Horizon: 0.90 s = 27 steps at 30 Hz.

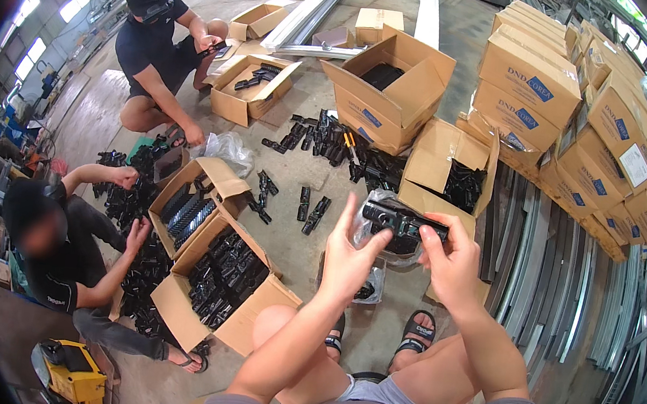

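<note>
A long black bracket-like part (pixel 402 220) is held up in front of my chest. My right hand (pixel 453 259) grips its right end between thumb and fingers. At the left end is my left hand (pixel 354 259), its thumb against the part's lower edge and its index finger pointing up beside it. The part's exact kind is not clear. Just beneath it lies a clear plastic bag (pixel 405 246) with black pieces in it, partly hidden by the part and my hands.
Black parts fill an open carton (pixel 269 311) at my left and another carton (pixel 436 147) ahead right. Loose black parts (pixel 323 135) lie on the floor. Two co-workers (pixel 151 42) (pixel 51 244) crouch at the left. Stacked cartons (pixel 529 82) and metal profiles (pixel 545 265) line the right.
</note>
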### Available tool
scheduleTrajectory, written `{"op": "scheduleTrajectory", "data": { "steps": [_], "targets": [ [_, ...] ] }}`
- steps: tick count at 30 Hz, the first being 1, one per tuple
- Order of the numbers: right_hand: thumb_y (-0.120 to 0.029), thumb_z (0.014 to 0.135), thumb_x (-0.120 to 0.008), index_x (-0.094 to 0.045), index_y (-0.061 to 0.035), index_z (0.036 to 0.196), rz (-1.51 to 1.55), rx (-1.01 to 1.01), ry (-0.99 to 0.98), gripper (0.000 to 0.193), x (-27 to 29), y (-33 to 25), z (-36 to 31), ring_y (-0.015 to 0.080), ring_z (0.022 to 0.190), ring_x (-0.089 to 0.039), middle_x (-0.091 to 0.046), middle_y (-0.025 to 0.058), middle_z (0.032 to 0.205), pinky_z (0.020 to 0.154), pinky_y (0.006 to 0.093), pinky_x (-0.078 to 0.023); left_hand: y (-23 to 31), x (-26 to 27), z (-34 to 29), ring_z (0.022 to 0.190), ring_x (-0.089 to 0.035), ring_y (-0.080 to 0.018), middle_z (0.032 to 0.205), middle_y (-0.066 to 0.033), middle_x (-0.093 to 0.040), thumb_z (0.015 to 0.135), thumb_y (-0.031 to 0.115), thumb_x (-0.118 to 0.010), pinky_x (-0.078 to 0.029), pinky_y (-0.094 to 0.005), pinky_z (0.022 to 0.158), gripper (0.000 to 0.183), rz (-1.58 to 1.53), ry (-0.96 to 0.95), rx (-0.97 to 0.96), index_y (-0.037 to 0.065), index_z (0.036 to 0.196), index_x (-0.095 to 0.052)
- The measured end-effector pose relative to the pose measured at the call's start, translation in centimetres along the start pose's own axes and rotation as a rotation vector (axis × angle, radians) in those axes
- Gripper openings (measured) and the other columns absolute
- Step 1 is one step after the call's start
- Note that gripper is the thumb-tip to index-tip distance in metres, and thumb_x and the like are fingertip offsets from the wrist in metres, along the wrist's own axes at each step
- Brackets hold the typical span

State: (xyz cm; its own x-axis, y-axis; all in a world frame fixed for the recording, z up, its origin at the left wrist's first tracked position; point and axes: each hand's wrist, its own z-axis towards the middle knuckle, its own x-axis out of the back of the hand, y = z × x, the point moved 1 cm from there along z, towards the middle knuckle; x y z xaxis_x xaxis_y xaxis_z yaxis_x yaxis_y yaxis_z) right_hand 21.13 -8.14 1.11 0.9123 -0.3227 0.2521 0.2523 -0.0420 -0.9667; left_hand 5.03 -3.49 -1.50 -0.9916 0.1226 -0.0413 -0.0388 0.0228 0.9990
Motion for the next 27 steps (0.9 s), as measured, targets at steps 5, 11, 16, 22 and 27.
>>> {"op": "scheduleTrajectory", "data": {
  "steps": [5, 11, 16, 22, 27],
  "targets": [
    [-0.014, 0.086, -0.076, -0.066, -0.0054, 0.118, -0.408, 0.699, 0.089, 0.035, -2.3, 1.3, -0.7, 0.0293, 0.083, -0.068, -0.068, 0.0115, 0.095, 0.069, 0.0385, -0.055, -1.7, 0.5, 0.4, 0.118, -0.062, -0.0262, 0.126, -0.0170, -0.063, 0.101, 0.032, -0.060, -0.052, -0.0402, 0.100, 0.051, -0.789, -0.325, 0.588, 0.001, 0.140, -0.045],
    [-0.021, 0.084, -0.078, -0.067, -0.0037, 0.115, -0.531, 0.791, -0.010, 0.037, -3.2, 0.3, -0.8, 0.0317, 0.093, -0.065, -0.067, 0.0140, 0.102, 0.080, 0.0403, -0.052, -0.5, 2.0, 1.4, 0.114, -0.063, -0.0211, 0.125, -0.0146, -0.064, 0.099, 0.013, -0.062, -0.054, -0.0339, 0.094, 0.048, -0.569, -0.168, 0.287, -0.002, 0.142, -0.044],
    [-0.020, 0.092, -0.072, -0.058, 0.0016, 0.131, 0.151, 0.199, -0.137, 0.047, -2.5, 2.1, 1.4, 0.0232, 0.109, -0.065, -0.066, 0.0145, 0.123, 0.090, 0.0323, -0.051, -0.5, 2.7, 1.0, 0.109, -0.061, -0.0121, 0.121, -0.0079, -0.064, 0.095, 0.003, -0.065, -0.051, -0.0291, 0.094, 0.044, -0.297, -0.377, 0.173, -0.003, 0.136, -0.051],
    [-0.004, 0.096, -0.064, -0.055, 0.0039, 0.136, 0.515, -0.063, -0.468, 0.041, -1.3, 3.1, 2.3, 0.0145, 0.113, -0.061, -0.065, 0.0098, 0.126, 0.099, 0.0294, -0.050, -1.8, 1.9, 0.1, 0.102, -0.059, -0.0076, 0.113, -0.0045, -0.064, 0.091, -0.005, -0.066, -0.050, -0.0249, 0.087, 0.040, -0.044, -0.558, 0.208, -0.003, 0.129, -0.052],
    [-0.001, 0.091, -0.069, -0.058, 0.0029, 0.132, 0.528, -0.090, -0.355, 0.043, -0.9, 3.0, 1.8, 0.0140, 0.106, -0.064, -0.068, 0.0091, 0.117, 0.094, 0.0291, -0.052, -2.1, 1.5, -0.1, 0.092, -0.063, -0.0088, 0.102, -0.0102, -0.070, 0.090, 0.001, -0.070, -0.052, -0.0264, 0.078, 0.036, 0.002, -0.417, 0.111, -0.002, 0.119, -0.049]
  ]
}}
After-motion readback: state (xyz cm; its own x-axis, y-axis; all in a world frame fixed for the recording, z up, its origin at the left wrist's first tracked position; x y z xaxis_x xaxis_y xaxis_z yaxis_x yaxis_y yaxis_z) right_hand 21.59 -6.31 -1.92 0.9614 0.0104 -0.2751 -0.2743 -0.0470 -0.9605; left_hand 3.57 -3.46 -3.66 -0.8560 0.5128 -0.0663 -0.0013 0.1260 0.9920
